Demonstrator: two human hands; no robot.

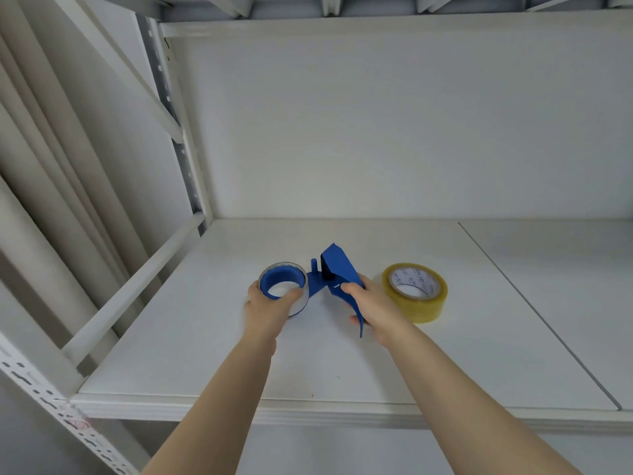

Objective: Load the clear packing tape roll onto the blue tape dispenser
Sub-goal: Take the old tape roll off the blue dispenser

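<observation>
The blue tape dispenser (337, 269) lies on its side on the white shelf (342, 365). A thin, nearly used-up clear roll (298, 305) sits around its blue round hub (281, 279) at the left. My left hand (265, 308) grips that roll from the near side. My right hand (371, 308) is shut on the dispenser's handle. A full clear packing tape roll (415, 292), yellowish with a white core, lies flat just right of my right hand, untouched.
The shelf has a white back wall (376, 132) and a perforated metal upright (178, 138) at the left. A rail (137, 289) runs along the shelf's left side. A seam (534, 310) splits the shelf board at the right.
</observation>
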